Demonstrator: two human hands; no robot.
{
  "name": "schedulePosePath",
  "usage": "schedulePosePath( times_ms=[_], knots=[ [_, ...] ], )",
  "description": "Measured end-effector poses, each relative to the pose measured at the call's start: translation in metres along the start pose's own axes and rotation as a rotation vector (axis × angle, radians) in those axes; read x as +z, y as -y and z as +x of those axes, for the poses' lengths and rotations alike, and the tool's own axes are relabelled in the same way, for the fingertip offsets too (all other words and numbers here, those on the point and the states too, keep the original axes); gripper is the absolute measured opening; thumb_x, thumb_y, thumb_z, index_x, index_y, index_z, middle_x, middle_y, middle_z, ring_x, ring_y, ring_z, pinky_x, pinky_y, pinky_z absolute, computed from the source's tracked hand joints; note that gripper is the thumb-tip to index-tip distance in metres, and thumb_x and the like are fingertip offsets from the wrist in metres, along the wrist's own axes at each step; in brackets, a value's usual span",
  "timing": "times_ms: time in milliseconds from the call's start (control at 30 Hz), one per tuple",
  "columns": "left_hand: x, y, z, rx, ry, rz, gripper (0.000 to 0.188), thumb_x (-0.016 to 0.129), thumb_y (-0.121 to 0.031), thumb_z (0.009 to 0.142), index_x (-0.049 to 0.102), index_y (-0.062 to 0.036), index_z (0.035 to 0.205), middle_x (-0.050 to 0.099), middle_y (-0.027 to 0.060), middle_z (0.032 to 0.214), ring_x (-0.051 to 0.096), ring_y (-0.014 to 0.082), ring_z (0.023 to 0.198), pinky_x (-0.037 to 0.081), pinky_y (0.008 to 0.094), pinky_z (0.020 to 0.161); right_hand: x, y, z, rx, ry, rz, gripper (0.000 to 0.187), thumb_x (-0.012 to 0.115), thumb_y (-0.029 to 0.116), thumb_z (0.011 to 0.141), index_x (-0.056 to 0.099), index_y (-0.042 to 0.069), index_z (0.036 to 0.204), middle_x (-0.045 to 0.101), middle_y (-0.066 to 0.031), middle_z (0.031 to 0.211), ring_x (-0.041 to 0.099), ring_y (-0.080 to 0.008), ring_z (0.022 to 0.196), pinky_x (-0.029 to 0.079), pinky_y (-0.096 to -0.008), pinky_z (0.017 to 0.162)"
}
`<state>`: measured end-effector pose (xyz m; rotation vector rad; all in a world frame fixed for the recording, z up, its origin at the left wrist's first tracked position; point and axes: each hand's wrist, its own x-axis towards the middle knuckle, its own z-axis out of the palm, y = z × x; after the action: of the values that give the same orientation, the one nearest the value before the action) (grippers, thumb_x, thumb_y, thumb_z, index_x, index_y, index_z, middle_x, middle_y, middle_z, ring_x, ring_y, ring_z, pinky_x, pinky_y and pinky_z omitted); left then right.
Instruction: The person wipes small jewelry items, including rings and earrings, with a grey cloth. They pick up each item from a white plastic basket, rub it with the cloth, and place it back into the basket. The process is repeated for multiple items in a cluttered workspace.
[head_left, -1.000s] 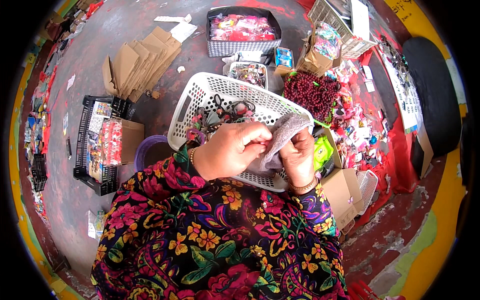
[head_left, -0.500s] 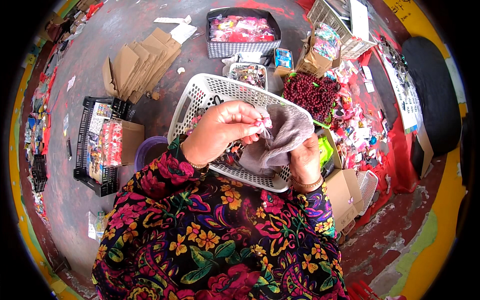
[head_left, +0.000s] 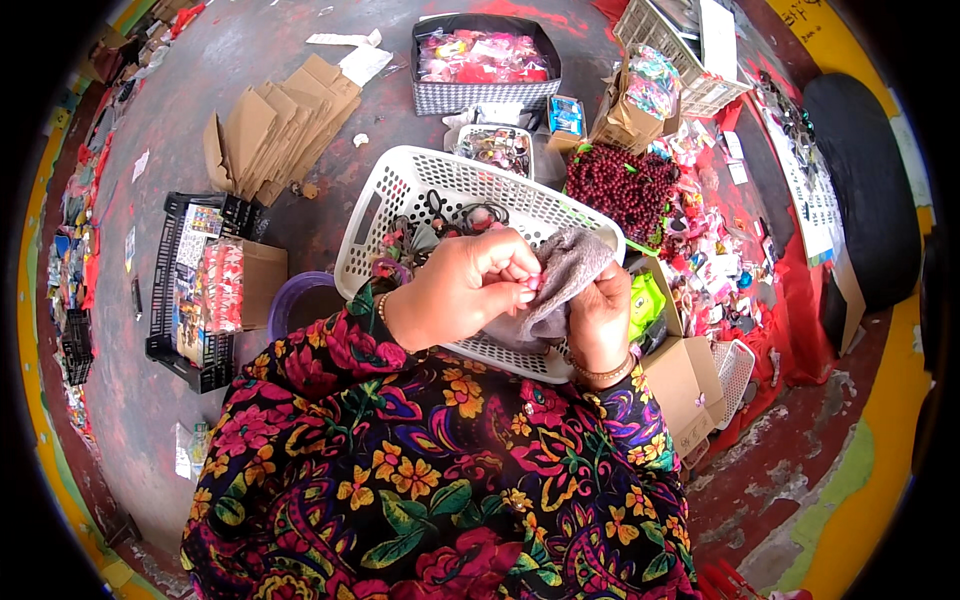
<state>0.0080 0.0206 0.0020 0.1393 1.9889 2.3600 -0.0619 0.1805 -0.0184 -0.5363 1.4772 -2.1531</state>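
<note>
A white perforated plastic basket [head_left: 385, 185] lies in front of me, with dark hair ties and small pink pieces [head_left: 482, 216] inside. Over it, my right hand [head_left: 600, 318] is closed on a grey cloth [head_left: 568, 275], which bunches up and drapes toward the left. The fingers of my left hand [head_left: 465, 285] pinch a small pink trinket [head_left: 533, 281] against the cloth's left edge. Mostly covered by the fingertips, the trinket does not show its exact kind.
Left of the basket are a purple tub [head_left: 283, 305] and a black crate [head_left: 160, 310]. Folded cardboard [head_left: 285, 125] lies beyond. On the right sit dark red beads [head_left: 620, 195], an open carton [head_left: 685, 395] and scattered trinkets. A patterned box [head_left: 487, 98] of pink packets stands farther back.
My left hand has come lower and brought the pink trinket against the cloth. My right hand has shifted slightly left, gathering the cloth tighter. More of the basket's contents show.
</note>
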Motion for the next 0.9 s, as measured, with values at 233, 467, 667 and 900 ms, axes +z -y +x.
schedulePosePath(
  times_ms=[233, 467, 667, 900],
  knots=[
    [-0.003, -0.008, 0.001, 0.014, -0.135, -0.118, 0.011, 0.056, 0.001, 0.082, 0.053, -0.0002, 0.093, 0.060, 0.0044, 0.087, 0.057, 0.0074, 0.073, 0.047, 0.0218, 0.063, -0.013, -0.008, 0.005, 0.178, 0.025, 0.536, 0.031, 0.057, 0.017, 0.084, 0.051, 0.002, 0.111, 0.058, -0.0072, 0.105, 0.057, -0.0170, 0.094, 0.047, -0.0306, 0.081],
    [0.003, -0.001, -0.001, 0.176, -0.186, 0.206, 0.018, 0.055, 0.007, 0.078, 0.050, -0.0003, 0.093, 0.060, 0.0053, 0.079, 0.059, 0.0100, 0.073, 0.047, 0.0234, 0.064, -0.002, 0.006, 0.000, 0.014, 0.125, -0.090, 0.033, 0.060, 0.009, 0.082, 0.050, 0.000, 0.112, 0.057, -0.0047, 0.105, 0.054, -0.0123, 0.094, 0.044, -0.0278, 0.083],
    [0.006, 0.000, -0.001, 0.171, -0.135, 0.405, 0.029, 0.052, 0.011, 0.077, 0.043, -0.0008, 0.102, 0.059, 0.0044, 0.076, 0.058, 0.0078, 0.072, 0.045, 0.0216, 0.066, 0.000, 0.000, 0.000, -0.066, 0.046, -0.317, 0.013, 0.053, 0.004, 0.084, 0.061, 0.001, 0.093, 0.062, -0.0019, 0.087, 0.056, -0.0099, 0.079, 0.045, -0.0239, 0.072],
    [0.002, 0.005, 0.003, 0.058, -0.097, -0.070, 0.030, 0.056, 0.005, 0.079, 0.043, -0.0004, 0.105, 0.057, 0.0019, 0.077, 0.055, 0.0066, 0.066, 0.044, 0.0195, 0.058, -0.008, -0.012, 0.004, 0.022, -0.055, 0.182, 0.018, 0.053, 0.014, 0.087, 0.059, 0.001, 0.098, 0.063, -0.0053, 0.089, 0.059, -0.0126, 0.078, 0.047, -0.0254, 0.072]
  ],
)
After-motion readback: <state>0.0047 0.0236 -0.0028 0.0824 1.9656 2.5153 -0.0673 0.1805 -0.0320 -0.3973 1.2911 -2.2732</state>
